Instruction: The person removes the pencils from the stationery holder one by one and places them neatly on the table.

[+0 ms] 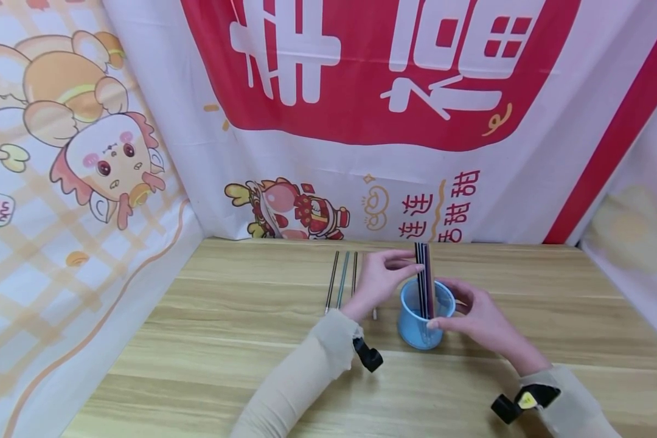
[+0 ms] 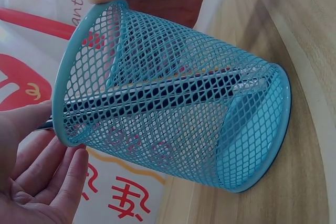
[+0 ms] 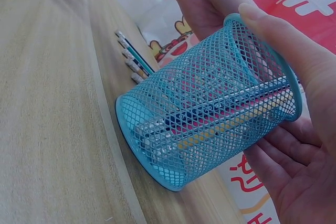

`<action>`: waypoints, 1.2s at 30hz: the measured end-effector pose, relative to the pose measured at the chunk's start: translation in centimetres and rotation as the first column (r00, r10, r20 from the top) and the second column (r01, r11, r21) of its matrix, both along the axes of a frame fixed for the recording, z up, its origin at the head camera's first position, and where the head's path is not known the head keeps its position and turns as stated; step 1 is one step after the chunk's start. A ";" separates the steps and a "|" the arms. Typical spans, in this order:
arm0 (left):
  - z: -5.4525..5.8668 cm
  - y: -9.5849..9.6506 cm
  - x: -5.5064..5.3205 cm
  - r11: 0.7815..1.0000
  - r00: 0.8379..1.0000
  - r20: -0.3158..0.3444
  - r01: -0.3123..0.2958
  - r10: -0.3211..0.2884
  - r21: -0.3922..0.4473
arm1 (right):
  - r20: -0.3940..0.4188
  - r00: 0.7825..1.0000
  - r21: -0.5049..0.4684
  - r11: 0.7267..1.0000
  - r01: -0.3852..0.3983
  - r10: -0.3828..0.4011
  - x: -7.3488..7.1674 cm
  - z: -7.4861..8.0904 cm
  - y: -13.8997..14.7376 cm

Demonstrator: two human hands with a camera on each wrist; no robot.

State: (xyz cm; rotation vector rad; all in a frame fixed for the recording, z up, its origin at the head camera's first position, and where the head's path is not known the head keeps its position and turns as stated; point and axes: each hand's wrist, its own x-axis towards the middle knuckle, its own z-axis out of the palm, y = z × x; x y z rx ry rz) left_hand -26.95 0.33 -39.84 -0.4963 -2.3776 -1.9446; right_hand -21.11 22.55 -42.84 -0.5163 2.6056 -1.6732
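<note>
The fingers of the left hand (image 1: 380, 277) pinch a bundle of pencils (image 1: 424, 280) near its upper end, the thumb on the near side. The fingers of the right hand (image 1: 476, 310) grip the mesh cup (image 1: 418, 336) at its rim, the thumb laid over the near edge and the other fingers around the far right side.

The bundle of pencils stands nearly upright inside the light blue cup, its lower ends down by the base and its tops rising well above the rim. Through the mesh in the right wrist view, dark, red and yellow barrels show. The cup stands upright on the wood-grain desk (image 1: 197, 340).

Left of the cup, partly hidden by the left arm, at least 4 loose pencils (image 1: 343, 274) lie side by side, 1 of them teal. Each wrist wears 1 black camera (image 1: 368, 354) over a pale sleeve (image 1: 298, 374).

Behind the desk hangs a white cloth (image 1: 306, 155) with large white characters on red; a checked cloth (image 1: 109, 267) with an upside-down cartoon animal covers the left side.
</note>
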 end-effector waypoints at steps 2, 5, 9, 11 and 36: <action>-0.1 0.1 -0.1 1.000 1.000 0.000 -0.001 0.001 -0.002 | 0.000 1.000 -0.002 1.000 -0.001 0.001 0.0 0.0 0.0; -0.2 0.2 -0.1 1.000 1.000 0.001 -0.010 0.010 -0.014 | 0.001 1.000 -0.005 1.000 0.000 0.000 0.0 0.0 -0.1; -0.1 0.2 -0.1 0.999 1.000 0.009 -0.024 0.025 -0.026 | 0.002 1.000 -0.011 1.000 -0.003 0.003 0.0 0.1 -0.2; -0.1 0.2 -0.1 0.999 0.999 0.015 -0.030 0.030 -0.027 | 0.001 1.000 -0.013 1.000 -0.009 0.009 0.0 0.2 -0.2; 0.3 -0.5 0.1 0.998 0.997 0.062 -0.056 0.054 0.030 | 0.015 1.000 0.003 1.000 -0.002 0.002 0.0 0.1 0.1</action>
